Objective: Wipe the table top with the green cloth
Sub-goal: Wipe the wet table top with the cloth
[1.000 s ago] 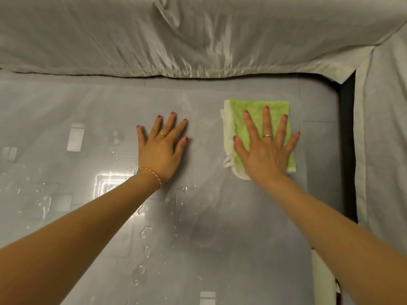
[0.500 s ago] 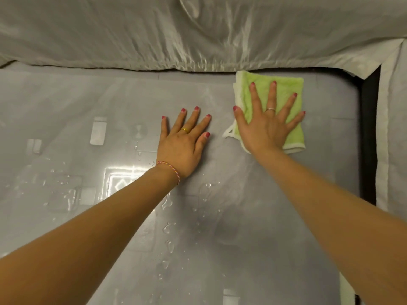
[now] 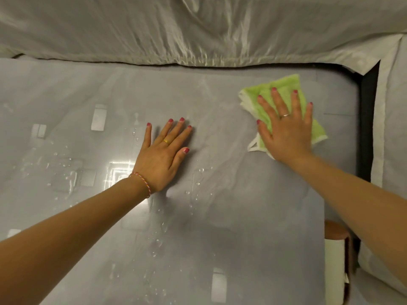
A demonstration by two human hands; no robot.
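A folded green cloth with a white edge lies flat on the glossy grey table top, near its far right corner. My right hand presses down on the cloth with the fingers spread, covering most of its near half. My left hand rests flat on the bare table near the middle, fingers apart, holding nothing. Water drops lie scattered on the surface below and to the left of my left hand.
Wrinkled pale fabric hangs along the table's far edge and down the right side. A dark gap runs along the right edge. A brown and white object stands off the table at the lower right.
My right hand has slid the green cloth away from me, then to the right toward the far right corner; the cloth has turned slightly. My left hand has stayed flat on the table.
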